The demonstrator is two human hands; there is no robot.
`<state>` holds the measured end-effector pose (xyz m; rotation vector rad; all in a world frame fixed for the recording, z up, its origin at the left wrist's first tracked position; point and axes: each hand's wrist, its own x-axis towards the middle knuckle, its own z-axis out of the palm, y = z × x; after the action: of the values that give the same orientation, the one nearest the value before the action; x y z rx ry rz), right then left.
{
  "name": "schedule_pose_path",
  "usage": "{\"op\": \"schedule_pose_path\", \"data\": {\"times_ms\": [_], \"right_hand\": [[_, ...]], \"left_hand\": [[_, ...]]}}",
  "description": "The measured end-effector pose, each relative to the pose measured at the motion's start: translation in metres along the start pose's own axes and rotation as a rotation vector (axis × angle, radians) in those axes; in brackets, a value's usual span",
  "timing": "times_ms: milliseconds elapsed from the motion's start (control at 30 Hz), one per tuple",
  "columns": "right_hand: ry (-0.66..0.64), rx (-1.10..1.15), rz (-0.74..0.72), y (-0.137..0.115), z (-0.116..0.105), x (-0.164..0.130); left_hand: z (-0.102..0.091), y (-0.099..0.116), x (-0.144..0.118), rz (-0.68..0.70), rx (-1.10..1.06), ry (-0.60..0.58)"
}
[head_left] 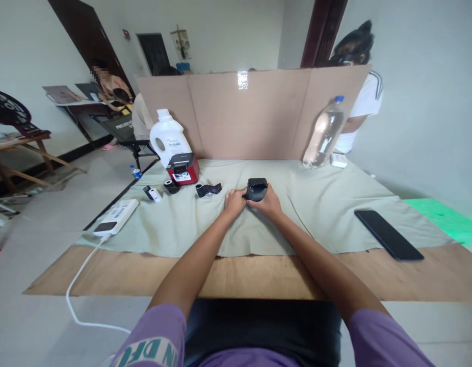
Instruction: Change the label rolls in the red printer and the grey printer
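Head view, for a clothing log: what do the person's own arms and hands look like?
Short purple sleeves. The left sleeve carries a pale band with teal lettering, partly cut off; the right sleeve shows no marking. The left hand and right hand are ungloved, with no visible wristwear.

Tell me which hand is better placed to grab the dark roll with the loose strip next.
Left, most likely: the left hand is at the black device, on the side nearest the dark roll. The right hand grips the device's far side and would probably have to cross the left.
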<state>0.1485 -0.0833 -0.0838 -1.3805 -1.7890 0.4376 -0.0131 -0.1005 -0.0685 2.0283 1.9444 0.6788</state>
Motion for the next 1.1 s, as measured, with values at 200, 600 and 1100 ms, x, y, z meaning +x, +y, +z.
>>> {"op": "schedule_pose_path", "data": {"times_ms": [200, 600, 1100], "right_hand": [[-0.011, 0.109, -0.081, 0.010, -0.004, 0.002], [-0.216, -0.151, -0.014, 0.018, -0.035, 0.082], [-0.749, -0.683, 0.040, -0.046, -0.027, 0.125]], "left_hand": [[0.006, -0.005, 0.001, -0.014, -0.054, 0.014], [0.007, -0.009, 0.002, 0.008, -0.099, -0.020], [0.007, -0.008, 0.001, 0.016, -0.132, -0.005]]}}
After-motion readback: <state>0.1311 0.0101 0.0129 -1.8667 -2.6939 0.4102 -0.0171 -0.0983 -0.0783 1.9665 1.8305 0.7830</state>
